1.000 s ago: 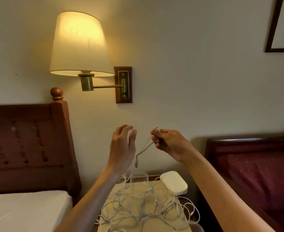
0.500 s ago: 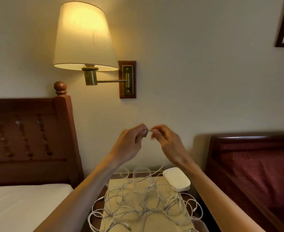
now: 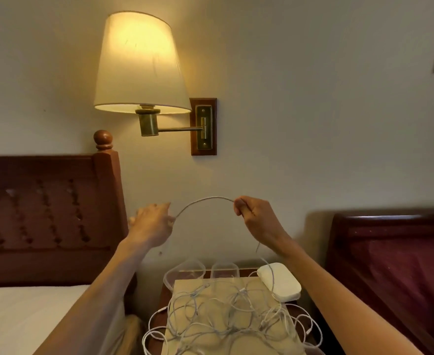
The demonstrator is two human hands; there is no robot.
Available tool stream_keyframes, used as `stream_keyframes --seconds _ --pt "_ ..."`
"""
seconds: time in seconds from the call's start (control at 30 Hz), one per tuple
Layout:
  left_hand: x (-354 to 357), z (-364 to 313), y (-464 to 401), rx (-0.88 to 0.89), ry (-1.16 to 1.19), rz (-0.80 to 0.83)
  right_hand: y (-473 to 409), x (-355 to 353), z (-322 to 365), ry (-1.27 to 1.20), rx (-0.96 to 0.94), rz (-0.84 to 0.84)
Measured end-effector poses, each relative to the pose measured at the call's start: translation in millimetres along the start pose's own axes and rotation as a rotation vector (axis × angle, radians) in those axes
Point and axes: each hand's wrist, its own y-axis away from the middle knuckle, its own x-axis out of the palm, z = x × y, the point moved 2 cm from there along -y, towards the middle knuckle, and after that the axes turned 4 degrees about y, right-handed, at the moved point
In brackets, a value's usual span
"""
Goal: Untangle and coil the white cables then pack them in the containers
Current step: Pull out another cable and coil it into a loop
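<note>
Between the left hand point(image 3: 151, 226) and right hand point(image 3: 255, 217), a cable point(image 3: 205, 199) arches. Both hands pinch its ends. Below them lies a cable tangle point(image 3: 226, 311).

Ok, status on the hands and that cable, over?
Left hand and right hand each pinch one white cable, arched between them. Tangle on the nightstand not yet sorted. Clear containers behind it hold no cable.

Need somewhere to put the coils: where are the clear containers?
Head view, low centre: two clear containers stand at the nightstand's back edge, behind the tangled cables, left of the white lid.
</note>
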Motion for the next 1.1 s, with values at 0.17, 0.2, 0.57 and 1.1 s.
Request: stream_keyframes --seconds 0.17,0.2,0.57,1.1 --pt "18.0 -46.1 21.3 0.527 0.422 -0.263 -24.1 15.2 12.3 0.162 -0.156 0.055" --pt "21.8 -50.3 19.0 0.509 0.534 -0.216 -24.8 16.3 13.1 0.171 -0.163 0.058" --pt "-20.8 -15.2 5.5 0.335 0.969 -0.604 31.7 5.1 -44.9 -0.088 0.102 0.111" --pt "24.4 -76.6 29.9 0.595 0.702 -0.317 -4.8 -22.0 2.9 0.210 -0.200 0.090"
